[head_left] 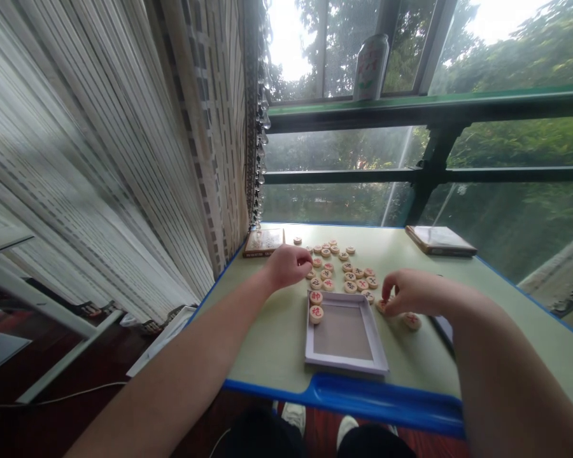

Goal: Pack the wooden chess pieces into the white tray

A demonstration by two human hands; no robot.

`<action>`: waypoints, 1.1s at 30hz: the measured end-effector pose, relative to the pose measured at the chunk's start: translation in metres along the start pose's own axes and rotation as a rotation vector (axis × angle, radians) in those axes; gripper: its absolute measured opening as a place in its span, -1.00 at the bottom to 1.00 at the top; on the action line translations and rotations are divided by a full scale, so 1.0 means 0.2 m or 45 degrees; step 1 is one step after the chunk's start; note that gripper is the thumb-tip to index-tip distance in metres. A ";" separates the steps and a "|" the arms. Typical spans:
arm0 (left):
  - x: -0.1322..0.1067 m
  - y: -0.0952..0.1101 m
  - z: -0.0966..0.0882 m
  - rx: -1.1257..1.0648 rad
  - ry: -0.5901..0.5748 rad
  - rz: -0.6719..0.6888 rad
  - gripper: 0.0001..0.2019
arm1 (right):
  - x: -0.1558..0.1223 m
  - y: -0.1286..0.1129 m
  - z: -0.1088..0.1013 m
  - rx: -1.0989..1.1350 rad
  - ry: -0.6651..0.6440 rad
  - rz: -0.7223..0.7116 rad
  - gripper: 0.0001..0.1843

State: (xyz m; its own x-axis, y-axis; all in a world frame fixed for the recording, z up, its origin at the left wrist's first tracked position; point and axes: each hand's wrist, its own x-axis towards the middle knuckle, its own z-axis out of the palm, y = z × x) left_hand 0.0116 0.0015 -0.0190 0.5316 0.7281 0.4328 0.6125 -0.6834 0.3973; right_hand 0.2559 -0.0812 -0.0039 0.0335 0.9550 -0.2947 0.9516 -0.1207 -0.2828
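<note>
Round wooden Chinese chess pieces [350, 286] with red or black characters lie scattered across the middle of the table. Two red-marked pieces [316, 314] sit along the left side of a shallow white box tray [310, 350]. My left hand [290, 264] is at the left edge of the scattered pieces, its fingers curled together; whatever may be in them is hidden. To the right of the tray, my right hand [405, 291] pinches a chess piece [381, 307] at the table surface, partly covered by the fingers. Another red-marked piece [412, 322] lies just below that hand.
A flat box [263, 242] lies at the table's back left, and another flat box [440, 240] at the back right. A dark-edged object [443, 331] is partly under my right forearm. A can [371, 67] stands on the window ledge. Curtains [172, 127] hang on the left.
</note>
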 end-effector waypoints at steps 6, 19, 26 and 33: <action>-0.01 -0.01 0.00 -0.060 -0.006 -0.010 -0.83 | 0.01 -0.02 0.02 -0.013 -0.061 -0.020 -0.78; -0.16 0.22 -0.15 -1.184 0.065 -0.663 -0.81 | -0.18 -0.17 -0.05 0.086 0.204 -0.357 -0.78; -0.35 0.13 -0.04 -0.647 0.285 -0.476 -0.75 | -0.33 -0.32 0.18 0.140 0.324 -0.895 -0.84; -0.36 0.12 0.02 -0.332 -0.002 -0.404 -0.68 | -0.29 -0.29 0.30 0.195 0.452 -0.966 -0.86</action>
State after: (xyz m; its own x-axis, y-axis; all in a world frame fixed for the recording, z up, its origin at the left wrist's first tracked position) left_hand -0.0093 -0.0667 -0.0444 0.3413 0.9049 0.2543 0.5779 -0.4153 0.7026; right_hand 0.1809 -0.1460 -0.0251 -0.4781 0.8174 0.3213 0.7041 0.5754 -0.4161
